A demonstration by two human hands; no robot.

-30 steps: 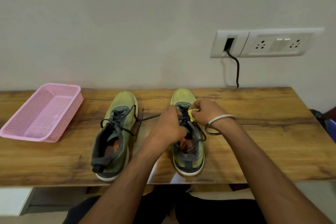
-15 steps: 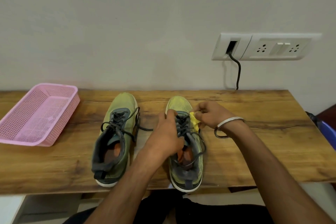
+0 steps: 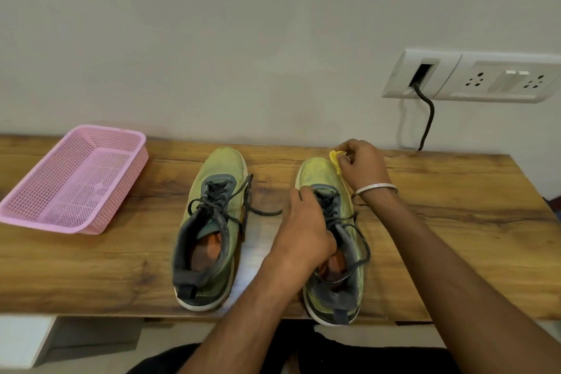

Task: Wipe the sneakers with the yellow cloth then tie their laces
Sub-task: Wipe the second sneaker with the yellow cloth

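Right hand (image 3: 361, 164) pinches the cloth (image 3: 334, 158) at the toe of the right shoe (image 3: 321, 173); left hand (image 3: 306, 231) grips its laces.

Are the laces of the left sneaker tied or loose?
Loose. The left sneaker's laces show no knot, and one end trails onto the table.
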